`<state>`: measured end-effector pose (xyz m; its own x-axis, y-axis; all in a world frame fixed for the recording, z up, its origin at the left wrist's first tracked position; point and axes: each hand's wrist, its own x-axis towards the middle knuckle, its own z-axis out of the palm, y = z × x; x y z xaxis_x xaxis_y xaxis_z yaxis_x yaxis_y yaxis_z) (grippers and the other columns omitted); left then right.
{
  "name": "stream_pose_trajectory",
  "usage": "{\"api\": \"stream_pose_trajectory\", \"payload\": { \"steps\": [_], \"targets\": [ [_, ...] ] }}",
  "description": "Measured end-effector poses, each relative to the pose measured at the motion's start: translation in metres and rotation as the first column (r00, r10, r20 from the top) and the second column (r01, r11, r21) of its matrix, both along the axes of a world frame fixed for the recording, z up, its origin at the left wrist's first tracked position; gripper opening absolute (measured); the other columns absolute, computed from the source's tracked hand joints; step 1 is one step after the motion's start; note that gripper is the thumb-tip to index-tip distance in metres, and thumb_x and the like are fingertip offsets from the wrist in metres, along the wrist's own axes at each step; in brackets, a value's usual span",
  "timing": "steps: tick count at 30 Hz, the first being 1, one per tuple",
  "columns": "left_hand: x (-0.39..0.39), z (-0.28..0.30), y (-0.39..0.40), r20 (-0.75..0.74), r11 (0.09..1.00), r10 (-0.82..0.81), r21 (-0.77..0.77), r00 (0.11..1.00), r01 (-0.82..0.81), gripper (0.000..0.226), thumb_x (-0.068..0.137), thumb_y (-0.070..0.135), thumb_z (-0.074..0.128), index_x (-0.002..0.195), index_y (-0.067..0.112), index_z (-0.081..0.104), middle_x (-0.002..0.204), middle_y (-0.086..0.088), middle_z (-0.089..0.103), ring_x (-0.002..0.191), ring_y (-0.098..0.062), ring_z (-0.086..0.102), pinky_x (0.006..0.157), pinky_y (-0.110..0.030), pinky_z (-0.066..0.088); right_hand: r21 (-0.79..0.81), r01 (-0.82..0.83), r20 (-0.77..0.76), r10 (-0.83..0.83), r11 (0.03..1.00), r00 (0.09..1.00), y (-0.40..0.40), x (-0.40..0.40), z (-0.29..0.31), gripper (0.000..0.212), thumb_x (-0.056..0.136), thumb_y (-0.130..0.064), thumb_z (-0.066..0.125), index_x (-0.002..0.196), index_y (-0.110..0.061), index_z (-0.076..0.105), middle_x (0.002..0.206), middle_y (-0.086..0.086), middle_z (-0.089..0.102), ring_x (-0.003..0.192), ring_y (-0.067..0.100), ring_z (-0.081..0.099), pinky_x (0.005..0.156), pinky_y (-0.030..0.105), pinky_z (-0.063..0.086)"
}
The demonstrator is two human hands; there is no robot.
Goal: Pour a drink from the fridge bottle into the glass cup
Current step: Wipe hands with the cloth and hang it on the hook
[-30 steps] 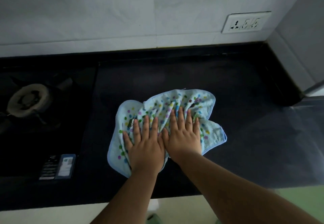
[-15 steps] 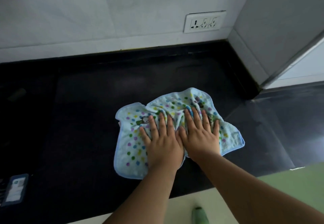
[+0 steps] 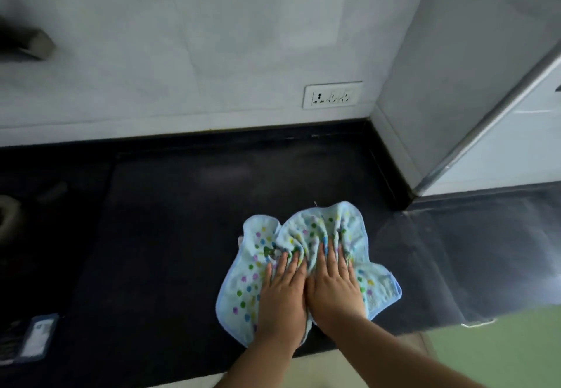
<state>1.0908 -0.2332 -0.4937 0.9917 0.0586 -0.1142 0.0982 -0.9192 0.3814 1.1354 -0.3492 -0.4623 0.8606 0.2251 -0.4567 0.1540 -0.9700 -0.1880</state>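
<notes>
A light blue cloth point(image 3: 321, 229) with coloured dots lies crumpled on the black countertop point(image 3: 182, 220). My left hand point(image 3: 280, 296) and my right hand point(image 3: 334, 284) press flat on it side by side, palms down, fingers spread and pointing away from me. Neither hand grips the cloth. No bottle and no glass cup are in view.
A white wall socket point(image 3: 333, 95) sits on the tiled wall behind. A grey wall corner point(image 3: 425, 83) juts in at the right. A stove burner point(image 3: 6, 214) shows at the far left edge, with a label sticker point(image 3: 36, 339) near the front.
Both hands have slid the cloth to the right along the countertop, bunching it more. The view has swung and now shows more of the wall.
</notes>
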Motion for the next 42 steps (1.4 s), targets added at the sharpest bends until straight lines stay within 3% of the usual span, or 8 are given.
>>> {"api": "stream_pose_trajectory", "payload": {
  "steps": [4, 8, 12, 25, 30, 35, 38, 42],
  "targets": [
    [-0.035, 0.033, 0.004, -0.148, 0.883, 0.153, -0.423, 0.977, -0.202, 0.045, 0.107, 0.038, 0.032, 0.14, 0.036, 0.062, 0.147, 0.012, 0.061, 0.143, -0.012, 0.051, 0.122, -0.033, 0.03, 0.095, 0.018, -0.189, 0.001, 0.995, 0.982, -0.001, -0.02, 0.049, 0.062, 0.106, -0.018, 0.017, 0.165, -0.008, 0.0, 0.173, 0.008, -0.009, 0.156, 0.022, -0.021, 0.127, 0.037, 0.003],
    [-0.026, 0.122, 0.017, -0.227, 0.663, 0.411, -0.591, 0.883, -0.46, 0.03, 0.112, 0.028, 0.041, 0.129, 0.021, 0.064, 0.117, 0.005, 0.068, 0.103, -0.015, 0.065, 0.079, -0.012, 0.051, 0.294, 0.09, -0.106, -0.061, 0.952, 0.992, -0.001, -0.015, 0.116, 0.057, 0.108, -0.012, 0.031, 0.164, -0.016, 0.019, 0.173, 0.004, 0.015, 0.159, 0.02, 0.016, 0.126, 0.032, 0.02],
    [-0.016, 0.223, 0.031, -0.133, 0.636, 0.426, -0.66, 0.895, -0.401, 0.027, 0.11, 0.035, 0.043, 0.126, 0.03, 0.064, 0.118, 0.007, 0.071, 0.105, -0.011, 0.068, 0.095, -0.035, 0.056, 0.522, 0.149, -0.059, -0.139, 0.84, 0.989, -0.001, -0.018, 0.208, 0.041, 0.106, -0.03, 0.044, 0.145, -0.024, 0.055, 0.135, 0.004, 0.066, 0.121, 0.025, 0.064, 0.102, 0.036, 0.051],
    [-0.072, 0.515, 0.027, 0.361, 0.751, 0.046, -0.627, 0.931, 0.206, 0.018, 0.092, 0.008, 0.058, 0.094, 0.026, 0.058, 0.083, 0.012, 0.061, 0.08, -0.005, 0.061, 0.073, -0.025, 0.052, 0.838, 0.195, -0.223, -0.006, 0.511, 0.975, -0.03, -0.039, 0.442, 0.082, 0.075, -0.095, 0.043, 0.129, -0.04, 0.069, 0.129, -0.015, 0.07, 0.121, 0.011, 0.063, 0.104, 0.035, 0.042],
    [-0.081, 0.572, 0.03, 0.513, 0.832, -0.089, -0.433, 0.854, 0.347, 0.049, 0.086, -0.013, 0.052, 0.099, 0.033, 0.064, 0.089, 0.021, 0.065, 0.086, 0.0, 0.062, 0.078, -0.017, 0.051, 0.928, 0.216, -0.328, 0.391, 0.304, 0.86, -0.025, -0.055, 0.47, 0.063, 0.091, -0.077, 0.043, 0.132, -0.037, 0.068, 0.135, -0.001, 0.07, 0.129, 0.021, 0.064, 0.118, 0.049, 0.038],
    [-0.08, 0.576, 0.047, 0.617, 0.849, 0.055, -0.442, 0.785, 0.289, 0.07, 0.084, -0.016, 0.059, 0.125, 0.04, 0.064, 0.116, 0.019, 0.066, 0.112, -0.004, 0.063, 0.093, -0.022, 0.053, 0.921, 0.342, -0.389, 0.494, 0.186, 0.778, -0.021, -0.067, 0.485, 0.062, 0.092, -0.053, 0.065, 0.142, -0.017, 0.06, 0.139, 0.013, 0.067, 0.13, 0.031, 0.062, 0.114, 0.051, 0.045],
    [-0.081, 0.562, 0.057, 0.701, 0.946, 0.28, -0.318, 0.656, -0.063, 0.036, 0.083, 0.011, 0.076, 0.107, 0.027, 0.055, 0.097, 0.013, 0.053, 0.088, -0.01, 0.055, 0.073, -0.022, 0.047, 0.945, 0.317, -0.318, 0.469, 0.083, 0.824, -0.017, -0.069, 0.497, 0.05, 0.095, -0.031, 0.071, 0.141, -0.012, 0.059, 0.134, 0.017, 0.068, 0.126, 0.035, 0.065, 0.11, 0.052, 0.049],
    [-0.09, 0.547, 0.051, 0.231, 0.706, 0.519, -0.659, 0.823, -0.26, 0.039, 0.098, 0.043, 0.057, 0.072, 0.014, 0.058, 0.066, -0.004, 0.063, 0.055, -0.018, 0.057, 0.059, -0.03, 0.041, 0.979, 0.204, -0.19, 0.354, -0.002, 0.916, -0.016, -0.07, 0.515, 0.04, 0.102, -0.032, 0.062, 0.14, -0.018, 0.057, 0.129, 0.015, 0.071, 0.12, 0.034, 0.069, 0.108, 0.055, 0.05]
  ]
}}
